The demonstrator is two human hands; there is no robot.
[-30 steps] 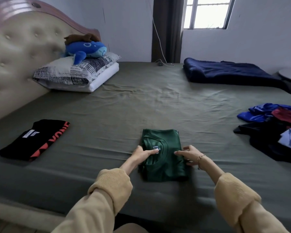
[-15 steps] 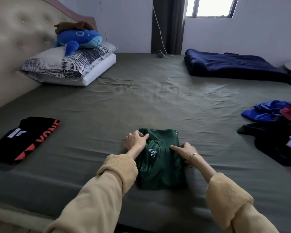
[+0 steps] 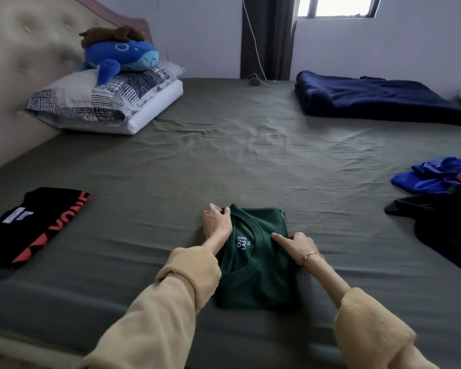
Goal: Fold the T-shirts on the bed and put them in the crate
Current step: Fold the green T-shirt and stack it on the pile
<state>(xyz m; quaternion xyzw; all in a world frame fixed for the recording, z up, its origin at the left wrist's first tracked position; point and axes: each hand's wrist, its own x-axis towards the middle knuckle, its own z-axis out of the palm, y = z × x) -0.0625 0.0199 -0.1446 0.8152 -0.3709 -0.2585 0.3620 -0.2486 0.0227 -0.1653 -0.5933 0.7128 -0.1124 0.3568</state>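
Green T-shirt (image 3: 256,265), folded into a compact rectangle, is lying near the bed's (image 3: 250,161) front edge. Left hand (image 3: 216,222) is pinching its far-left corner and right hand (image 3: 294,245) is gripping the right edge with forefinger extended, probably squaring the fold. Unfolded shirts (image 3: 437,198) are waiting well apart, right; no crate visible.

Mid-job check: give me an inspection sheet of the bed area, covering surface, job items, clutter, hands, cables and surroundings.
Surface: olive bed sheet, lightly wrinkled.
Job's things: green T-shirt folded, near edge; black T-shirt folded, on the left; unfolded clothes pile on the right. Crate: nothing seen.
Clutter: pillows with blue plush; navy blanket.
Hands: left hand grips the green shirt's far left corner; right hand grips its right edge, index finger pointing along the cloth.
Cables: white cable down the wall onto the bed.
Surroundings: padded headboard, curtain, window.
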